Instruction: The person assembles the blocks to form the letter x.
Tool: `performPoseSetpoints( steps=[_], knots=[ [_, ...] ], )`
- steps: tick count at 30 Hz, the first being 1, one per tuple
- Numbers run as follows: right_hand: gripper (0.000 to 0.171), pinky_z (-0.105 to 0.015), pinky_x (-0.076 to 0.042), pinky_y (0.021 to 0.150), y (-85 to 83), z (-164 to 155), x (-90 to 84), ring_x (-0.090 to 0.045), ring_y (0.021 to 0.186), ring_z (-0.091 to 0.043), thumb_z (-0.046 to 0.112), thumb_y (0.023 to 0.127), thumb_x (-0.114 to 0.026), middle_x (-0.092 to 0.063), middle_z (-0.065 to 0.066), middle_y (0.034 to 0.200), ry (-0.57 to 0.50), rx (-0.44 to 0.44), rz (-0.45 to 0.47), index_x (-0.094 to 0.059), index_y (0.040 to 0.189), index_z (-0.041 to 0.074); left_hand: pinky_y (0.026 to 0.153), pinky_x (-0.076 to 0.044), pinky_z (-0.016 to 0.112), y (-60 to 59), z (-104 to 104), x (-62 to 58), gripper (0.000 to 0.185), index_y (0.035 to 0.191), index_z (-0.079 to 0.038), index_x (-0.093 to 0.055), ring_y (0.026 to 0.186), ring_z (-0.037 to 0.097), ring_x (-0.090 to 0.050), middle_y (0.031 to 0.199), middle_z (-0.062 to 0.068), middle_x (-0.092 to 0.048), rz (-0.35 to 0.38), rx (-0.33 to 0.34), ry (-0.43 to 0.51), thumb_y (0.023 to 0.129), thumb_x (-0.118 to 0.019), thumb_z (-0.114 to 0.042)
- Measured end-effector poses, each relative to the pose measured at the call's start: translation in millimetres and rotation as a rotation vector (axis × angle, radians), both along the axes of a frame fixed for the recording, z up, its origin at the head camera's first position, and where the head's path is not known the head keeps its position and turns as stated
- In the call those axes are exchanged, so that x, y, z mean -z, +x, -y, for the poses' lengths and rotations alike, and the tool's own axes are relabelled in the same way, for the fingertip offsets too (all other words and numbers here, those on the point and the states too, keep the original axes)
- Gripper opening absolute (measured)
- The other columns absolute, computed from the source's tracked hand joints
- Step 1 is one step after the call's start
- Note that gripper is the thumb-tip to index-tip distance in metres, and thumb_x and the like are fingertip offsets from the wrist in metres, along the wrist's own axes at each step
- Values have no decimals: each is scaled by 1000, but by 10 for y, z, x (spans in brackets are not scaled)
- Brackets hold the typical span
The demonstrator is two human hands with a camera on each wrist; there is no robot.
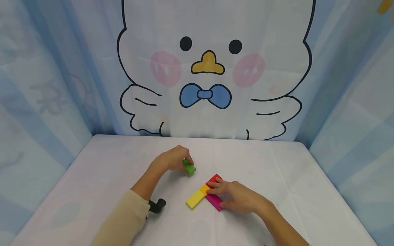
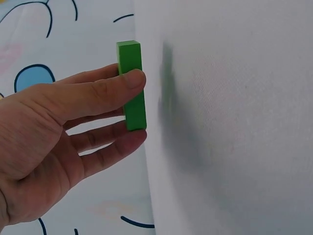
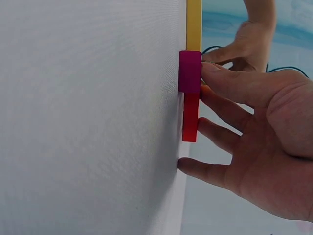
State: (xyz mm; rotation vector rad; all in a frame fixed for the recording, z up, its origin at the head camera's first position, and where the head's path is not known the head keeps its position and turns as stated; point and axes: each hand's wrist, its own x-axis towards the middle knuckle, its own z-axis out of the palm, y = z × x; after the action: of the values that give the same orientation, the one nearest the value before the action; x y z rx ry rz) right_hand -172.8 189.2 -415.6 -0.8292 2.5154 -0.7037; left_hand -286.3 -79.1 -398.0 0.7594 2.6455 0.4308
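My left hand (image 1: 172, 160) pinches a green block (image 1: 188, 167) between thumb and fingers, just above the white tabletop (image 1: 101, 171); the left wrist view shows the green block (image 2: 132, 85) held close to the cloth. My right hand (image 1: 237, 196) lies flat with straight fingers on a cluster of flat blocks: a red block (image 1: 214, 178), an orange block (image 1: 204, 189), a yellow block (image 1: 195, 199) and a magenta block (image 1: 213, 201). In the right wrist view the fingertips (image 3: 215, 78) press against the magenta block (image 3: 190, 71) and the red block (image 3: 190, 117).
A curtain with a cartoon white bird (image 1: 209, 68) hangs behind the table. Blue striped cloth walls stand on both sides. A black wrist-camera mount (image 1: 157, 205) sits on my left forearm.
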Motion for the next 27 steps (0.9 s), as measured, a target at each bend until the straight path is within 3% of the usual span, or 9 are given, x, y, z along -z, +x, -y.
performPoseSetpoints(
  steps=[6, 17, 27],
  knots=[
    [54, -61, -36, 120, 1, -3, -11, -28, 159, -31, 8, 94, -74, -48, 8, 161, -10, -9, -10, -65, 144, 27, 101, -56, 37, 63, -15, 17, 32, 113, -20, -82, 103, 15, -59, 112, -2, -69, 29, -18, 5, 83, -89, -11],
    [54, -61, -39, 119, 5, 6, 16, -28, 159, -30, 11, 94, -75, -46, 10, 162, 1, 6, 7, -64, 144, 28, 99, -57, 34, 181, -75, 28, 33, 114, -20, -82, 104, 14, -60, 115, -2, -72, 10, 31, 9, 82, -90, -14],
    [55, -60, -38, 119, -3, 4, 5, -27, 159, -31, 7, 95, -73, -47, 7, 162, -14, -16, -7, -64, 145, 26, 97, -58, 32, 211, -100, 28, 34, 116, -20, -82, 104, 13, -62, 117, -3, -74, 8, 30, 7, 83, -89, -15]
  ],
)
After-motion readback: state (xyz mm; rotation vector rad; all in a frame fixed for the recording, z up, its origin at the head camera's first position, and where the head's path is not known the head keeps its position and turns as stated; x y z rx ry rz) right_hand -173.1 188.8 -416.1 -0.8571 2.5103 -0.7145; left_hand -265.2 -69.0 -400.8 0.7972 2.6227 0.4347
